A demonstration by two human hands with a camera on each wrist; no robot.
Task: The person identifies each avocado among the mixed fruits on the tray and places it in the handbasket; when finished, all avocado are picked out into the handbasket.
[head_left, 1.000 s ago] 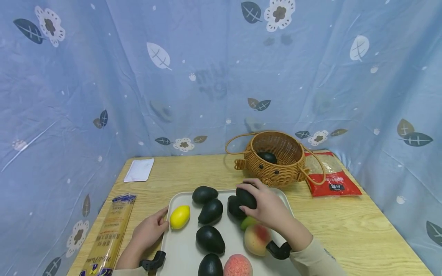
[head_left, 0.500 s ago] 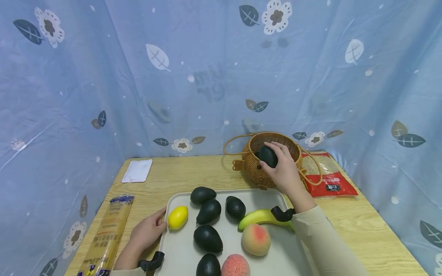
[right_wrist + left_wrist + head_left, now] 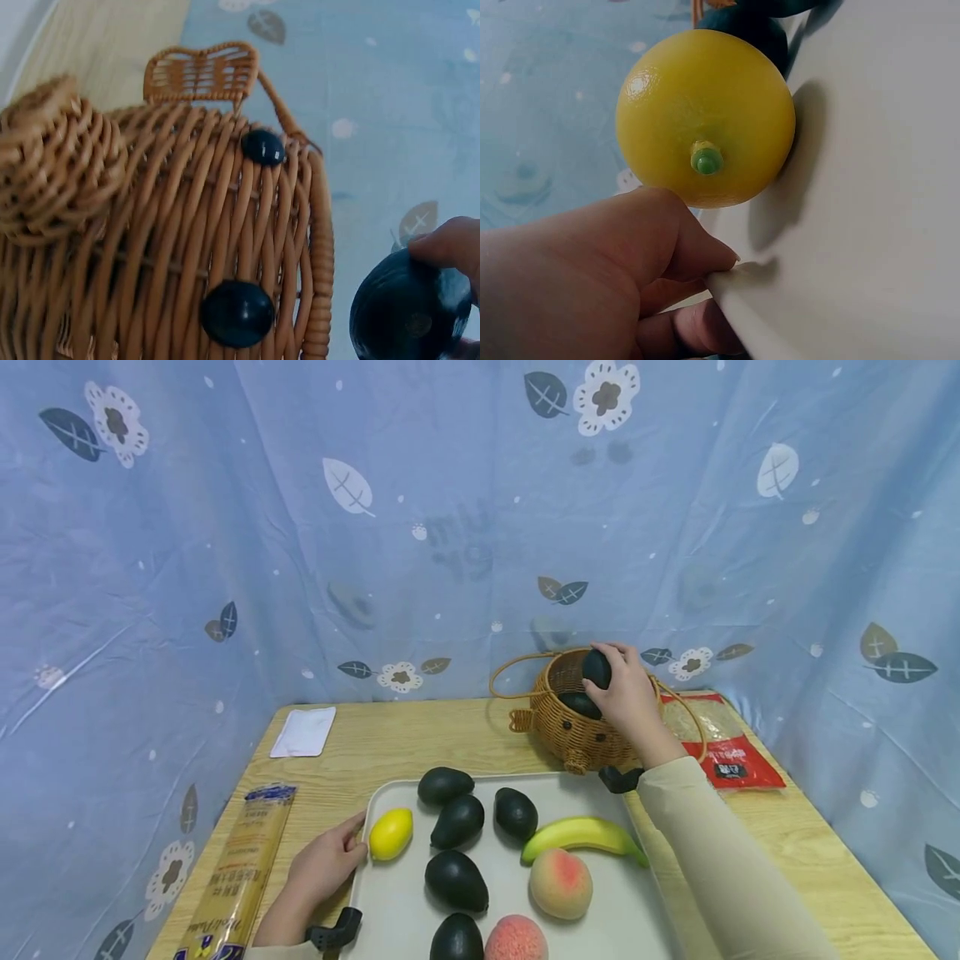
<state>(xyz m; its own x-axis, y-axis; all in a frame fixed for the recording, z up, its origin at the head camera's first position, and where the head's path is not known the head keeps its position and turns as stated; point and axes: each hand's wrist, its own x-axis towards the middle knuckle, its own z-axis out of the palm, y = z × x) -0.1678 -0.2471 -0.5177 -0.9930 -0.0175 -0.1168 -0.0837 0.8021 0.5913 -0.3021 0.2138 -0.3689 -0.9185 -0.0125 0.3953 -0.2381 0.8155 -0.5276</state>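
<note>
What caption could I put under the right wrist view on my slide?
Fingers holding a dark fruit near the rim of a wicker basket with two glossy eyes.

From here I see a dark, glossy avocado (image 3: pixel 597 669) held at the wicker basket's (image 3: pixel 547 727) mouth, the cream tray (image 3: pixel 512 875) lying flat.

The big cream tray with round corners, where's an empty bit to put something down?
On the cream tray, there's bare room between the curved yellow-green banana and the far rim, and another patch right of the round, red-blushed peach. It's crowded farther left: two dark, oval avocados lie close together beside the oval yellow lemon.
</note>
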